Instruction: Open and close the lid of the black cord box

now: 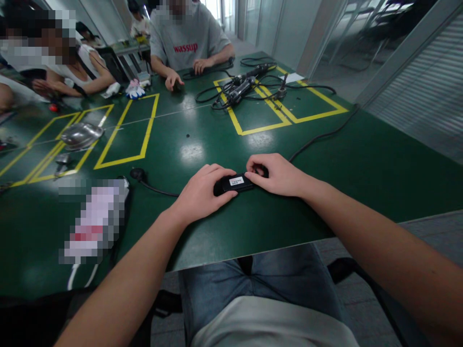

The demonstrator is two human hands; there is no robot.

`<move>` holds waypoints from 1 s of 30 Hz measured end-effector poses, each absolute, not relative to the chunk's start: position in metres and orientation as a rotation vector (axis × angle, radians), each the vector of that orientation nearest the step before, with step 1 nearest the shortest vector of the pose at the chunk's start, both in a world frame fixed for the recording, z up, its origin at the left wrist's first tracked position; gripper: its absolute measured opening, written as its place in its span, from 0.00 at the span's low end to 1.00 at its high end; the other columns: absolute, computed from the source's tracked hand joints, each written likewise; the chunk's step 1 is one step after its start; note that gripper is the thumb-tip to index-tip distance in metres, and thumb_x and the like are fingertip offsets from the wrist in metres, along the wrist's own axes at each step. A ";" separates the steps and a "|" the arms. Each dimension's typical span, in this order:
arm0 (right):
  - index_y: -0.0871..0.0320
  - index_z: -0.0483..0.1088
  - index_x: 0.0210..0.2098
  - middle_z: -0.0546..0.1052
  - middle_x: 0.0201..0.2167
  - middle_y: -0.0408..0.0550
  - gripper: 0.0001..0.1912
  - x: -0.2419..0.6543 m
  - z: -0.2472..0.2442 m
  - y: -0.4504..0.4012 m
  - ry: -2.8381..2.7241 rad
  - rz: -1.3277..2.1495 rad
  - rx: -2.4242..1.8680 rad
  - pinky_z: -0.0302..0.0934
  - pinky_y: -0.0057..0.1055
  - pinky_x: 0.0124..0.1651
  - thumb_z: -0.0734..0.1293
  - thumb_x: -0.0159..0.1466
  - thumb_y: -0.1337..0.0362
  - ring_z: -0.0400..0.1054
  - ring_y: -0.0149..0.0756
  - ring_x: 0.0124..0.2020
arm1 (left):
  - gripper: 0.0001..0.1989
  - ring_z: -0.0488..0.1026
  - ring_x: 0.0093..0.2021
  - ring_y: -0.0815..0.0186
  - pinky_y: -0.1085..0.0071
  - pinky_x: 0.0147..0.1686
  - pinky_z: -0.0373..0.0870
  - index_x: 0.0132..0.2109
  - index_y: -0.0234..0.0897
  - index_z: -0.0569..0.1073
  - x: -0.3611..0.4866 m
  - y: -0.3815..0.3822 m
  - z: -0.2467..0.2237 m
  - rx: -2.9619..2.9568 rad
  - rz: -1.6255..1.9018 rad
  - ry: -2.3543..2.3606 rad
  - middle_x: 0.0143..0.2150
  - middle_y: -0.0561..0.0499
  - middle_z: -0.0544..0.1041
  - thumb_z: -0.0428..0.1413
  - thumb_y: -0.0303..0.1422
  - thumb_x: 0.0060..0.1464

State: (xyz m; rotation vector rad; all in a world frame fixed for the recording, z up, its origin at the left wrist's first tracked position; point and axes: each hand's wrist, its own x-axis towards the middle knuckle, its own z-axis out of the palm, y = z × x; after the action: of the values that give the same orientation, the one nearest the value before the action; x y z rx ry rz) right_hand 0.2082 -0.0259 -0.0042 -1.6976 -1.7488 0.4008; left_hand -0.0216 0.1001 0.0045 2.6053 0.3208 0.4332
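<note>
A small black box (237, 181) with a white label lies on the green table (289, 212) in front of me. My left hand (204, 193) grips its left end between thumb and fingers. At its right end is my right hand (277, 174), with thumb and index finger pinched at the box's edge and the other fingers curled by a dark cable part. From under my left hand a black cord runs left to a black plug (137, 174). Another black cable (318, 137) leads from beside my right hand to the upper right.
A blurred-out device (96, 219) with white cords lies at the left. Black tools and cables (240, 89) lie on yellow-taped rectangles at the back. A shiny metal part (82, 136) rests at the left. People (191, 36) sit across the table.
</note>
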 end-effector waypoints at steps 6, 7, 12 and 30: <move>0.53 0.70 0.33 0.73 0.27 0.42 0.08 0.208 -0.004 -0.026 -1.742 0.407 -1.690 0.54 0.35 0.35 0.68 0.68 0.58 0.65 0.36 0.28 | 0.17 0.80 0.55 0.52 0.53 0.58 0.77 0.59 0.39 0.80 -0.021 0.100 0.004 2.610 0.446 0.306 0.53 0.45 0.85 0.67 0.35 0.65; 0.53 0.70 0.33 0.73 0.27 0.42 0.08 0.208 -0.003 -0.026 -1.740 0.407 -1.691 0.54 0.35 0.35 0.69 0.68 0.59 0.65 0.36 0.28 | 0.17 0.80 0.55 0.52 0.53 0.58 0.77 0.59 0.40 0.80 -0.021 0.100 0.004 2.610 0.445 0.309 0.53 0.45 0.85 0.67 0.35 0.65; 0.53 0.70 0.33 0.73 0.27 0.42 0.08 0.208 -0.003 -0.026 -1.746 0.401 -1.701 0.55 0.34 0.35 0.69 0.68 0.59 0.65 0.36 0.28 | 0.17 0.80 0.54 0.52 0.54 0.58 0.77 0.59 0.40 0.80 -0.022 0.100 0.004 2.603 0.443 0.318 0.53 0.45 0.84 0.67 0.35 0.65; 0.53 0.70 0.33 0.73 0.26 0.42 0.08 0.208 -0.003 -0.026 -1.739 0.420 -1.709 0.54 0.35 0.35 0.69 0.68 0.58 0.65 0.37 0.28 | 0.17 0.80 0.54 0.52 0.53 0.58 0.77 0.59 0.41 0.81 -0.021 0.100 0.004 2.605 0.438 0.326 0.52 0.46 0.84 0.67 0.36 0.65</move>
State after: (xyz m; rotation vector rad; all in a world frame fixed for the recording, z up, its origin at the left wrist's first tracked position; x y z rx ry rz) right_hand 0.2084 -0.0256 -0.0032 -1.7085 -1.7394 0.4200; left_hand -0.0211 0.1004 0.0039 2.6052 0.3260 0.4379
